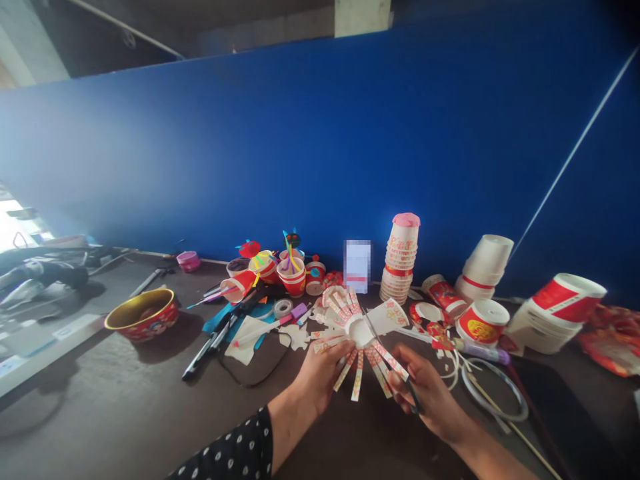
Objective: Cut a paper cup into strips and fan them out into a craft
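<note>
Over the desk, the left hand is clamping its grip on a red-printed paper cup cut into fanned-out strips, and the right hand is closing its grip on scissors.

Tall blue partition across nearly the whole view, with a thin pale seam slanting over its right part. Above the partition, a square concrete pillar, a dark ceiling and a pale pipe. Along its foot, a long brown tabletop. Past its left end, washed-out glare from a bright opening.
</note>
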Demonstrator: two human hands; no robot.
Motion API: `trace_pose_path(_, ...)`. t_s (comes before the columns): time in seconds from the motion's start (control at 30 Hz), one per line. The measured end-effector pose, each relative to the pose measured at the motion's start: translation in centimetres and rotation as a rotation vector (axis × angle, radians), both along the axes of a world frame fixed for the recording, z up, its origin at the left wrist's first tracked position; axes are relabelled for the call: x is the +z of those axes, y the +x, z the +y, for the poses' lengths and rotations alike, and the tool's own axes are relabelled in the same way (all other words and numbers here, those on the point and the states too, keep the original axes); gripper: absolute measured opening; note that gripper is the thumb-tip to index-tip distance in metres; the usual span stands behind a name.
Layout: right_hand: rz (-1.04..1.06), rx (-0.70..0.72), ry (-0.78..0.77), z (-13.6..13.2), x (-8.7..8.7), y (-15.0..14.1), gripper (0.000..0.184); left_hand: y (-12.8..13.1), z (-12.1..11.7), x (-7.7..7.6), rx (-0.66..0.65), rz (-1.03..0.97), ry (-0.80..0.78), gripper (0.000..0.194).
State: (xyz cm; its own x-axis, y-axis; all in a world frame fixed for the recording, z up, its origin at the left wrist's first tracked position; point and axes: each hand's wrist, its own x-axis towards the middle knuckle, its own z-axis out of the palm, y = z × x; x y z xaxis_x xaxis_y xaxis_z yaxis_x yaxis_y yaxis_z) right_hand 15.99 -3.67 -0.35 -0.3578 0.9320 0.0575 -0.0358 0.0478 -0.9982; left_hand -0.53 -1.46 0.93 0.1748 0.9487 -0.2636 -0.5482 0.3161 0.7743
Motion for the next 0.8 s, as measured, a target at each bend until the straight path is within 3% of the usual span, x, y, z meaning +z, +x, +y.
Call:
trace_pose_path(0.2,0.021,-0.016,0.024,0.1,-0.4,0.0,0.038,-0.1,0.0,-0.2,0.019,0.014,0.000,0.024)
trace_pose_path(0.5,-0.021,-0.029,-0.035,-0.2,0.6,-0.3,0.045,-0.1,0.2,-0.3,0.055,0.039,0.003,0.024)
trace_pose_path(0.8,0.002,-0.023,-0.005,-0.4,0.9,-0.4,0.044,0.0,0.1,-0.4,0.017,0.002,0.029,0.023)
